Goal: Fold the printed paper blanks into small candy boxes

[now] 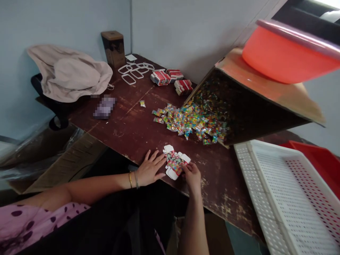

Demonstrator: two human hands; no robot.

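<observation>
At the near edge of the table (pixel 132 131), a flat carton (pixel 175 163) lies with colourful packets on it. The left hand (pixel 151 169) rests flat, fingers spread, touching the carton's left side. The right hand (pixel 191 176) curls its fingers, pinching the carton's right edge. Beyond, a packet pile (pixel 191 122) spills from a tipped box (pixel 252 106); a white tray (pixel 287 198) sits to the right.

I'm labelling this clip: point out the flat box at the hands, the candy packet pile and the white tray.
flat box (pixel 175 162): head view, its colourful middle.
candy packet pile (pixel 191 122): head view, centre of the heap.
white tray (pixel 278 193): head view, bare perforated floor.
</observation>
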